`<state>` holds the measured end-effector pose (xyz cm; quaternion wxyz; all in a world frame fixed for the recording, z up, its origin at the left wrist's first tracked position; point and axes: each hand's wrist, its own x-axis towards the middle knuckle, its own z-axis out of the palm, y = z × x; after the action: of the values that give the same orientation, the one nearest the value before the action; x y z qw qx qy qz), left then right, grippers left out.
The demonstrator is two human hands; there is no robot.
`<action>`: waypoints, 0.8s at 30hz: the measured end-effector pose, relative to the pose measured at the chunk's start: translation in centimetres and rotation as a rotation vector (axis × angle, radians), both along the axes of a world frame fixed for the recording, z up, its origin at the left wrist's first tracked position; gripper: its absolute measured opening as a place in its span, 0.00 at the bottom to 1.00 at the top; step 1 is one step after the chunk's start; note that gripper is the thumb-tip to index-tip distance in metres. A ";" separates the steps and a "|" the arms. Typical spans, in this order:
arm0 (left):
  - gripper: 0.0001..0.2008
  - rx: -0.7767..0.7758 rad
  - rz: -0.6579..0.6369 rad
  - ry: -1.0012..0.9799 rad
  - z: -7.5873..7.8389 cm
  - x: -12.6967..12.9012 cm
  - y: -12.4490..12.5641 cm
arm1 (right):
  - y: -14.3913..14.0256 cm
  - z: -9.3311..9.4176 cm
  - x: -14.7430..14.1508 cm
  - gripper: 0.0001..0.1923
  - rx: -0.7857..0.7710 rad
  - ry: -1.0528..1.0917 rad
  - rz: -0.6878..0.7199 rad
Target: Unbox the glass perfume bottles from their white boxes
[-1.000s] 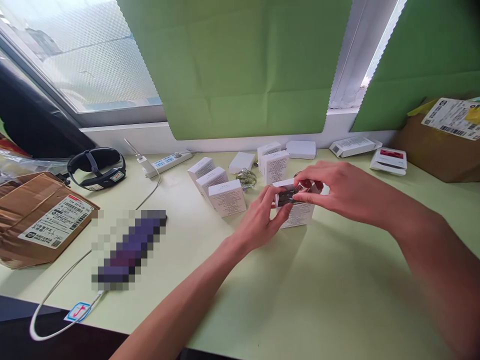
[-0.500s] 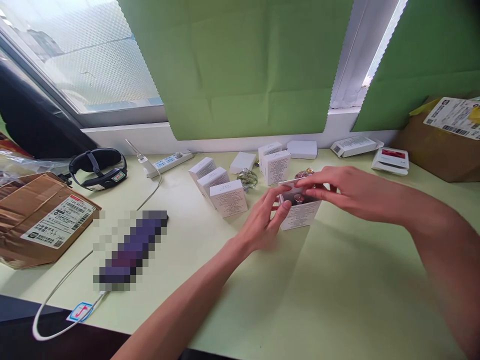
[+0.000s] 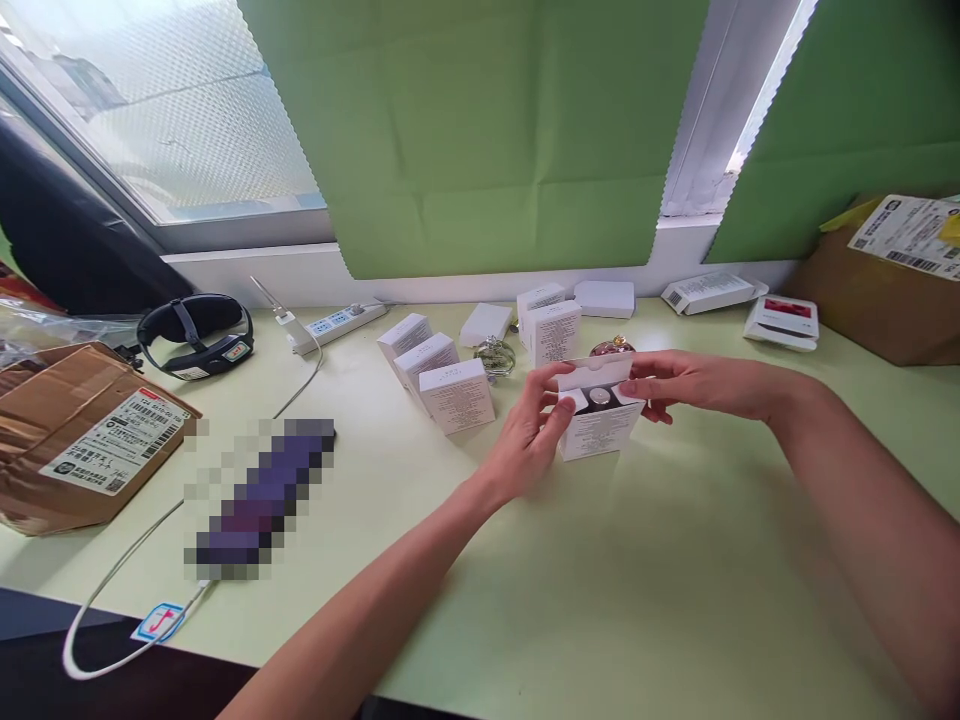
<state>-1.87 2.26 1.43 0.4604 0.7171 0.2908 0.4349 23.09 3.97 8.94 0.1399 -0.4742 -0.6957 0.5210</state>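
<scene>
**Bottle now down in the open box**

Table [image 3: 675,600], pale green, big and wide under everything. Brown parcel [image 3: 82,435] at the far left, with a white label. Black headband [image 3: 196,335] behind it, near a white power strip [image 3: 337,322]. Row of three shut white boxes [image 3: 439,375] near the middle.

Small white box [image 3: 600,425] standing up just right of that row, top flaps open. Left hand [image 3: 532,440] curled on its left side, thumb and fingers pinching the wall. Right hand [image 3: 686,385] on its right side, fingers holding the back flap up.

Bottle [image 3: 599,397] sitting deep inside the box, only the round silver cap showing. A second ago, up at the top, between the fingers. Now let go and sunk in. Flaps not shut yet.
</scene>
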 end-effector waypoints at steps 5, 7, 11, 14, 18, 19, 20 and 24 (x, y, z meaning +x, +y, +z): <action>0.11 0.076 0.022 -0.045 -0.1 0.1 -0.1 | -0.3 0.9 -0.2 0.26 0.030 0.049 -0.011; 0.10 0.123 0.057 -0.047 -0.2 0.1 -0.1 | -0.3 0.9 -0.2 0.25 0.017 0.092 -0.011; 0.09 0.194 0.061 -0.052 0.0 0.0 0.0 | 0.1 0.5 -0.3 0.26 -0.043 0.100 0.038; 0.09 0.224 0.068 -0.025 0.1 -0.1 0.0 | 0.1 0.4 -0.4 0.27 -0.062 0.058 0.071; 0.07 0.246 0.119 0.000 0.2 0.0 -0.1 | -0.4 1.0 -0.4 0.27 0.002 -0.007 0.082; 0.06 0.243 0.129 -0.006 0.2 0.1 -0.1 | -0.5 1.1 -0.3 0.27 0.035 -0.027 0.082; 0.06 0.238 0.138 -0.016 0.2 0.1 -0.1 | -0.6 1.3 -0.3 0.27 0.065 -0.036 0.082; 0.05 0.201 0.132 -0.054 0.4 0.3 -0.2 | -0.4 1.5 -0.2 0.24 0.119 0.025 0.082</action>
<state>-1.53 2.05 1.85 0.3644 0.7269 0.2798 0.5104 22.88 3.57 10.46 0.1550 -0.4295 -0.7427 0.4897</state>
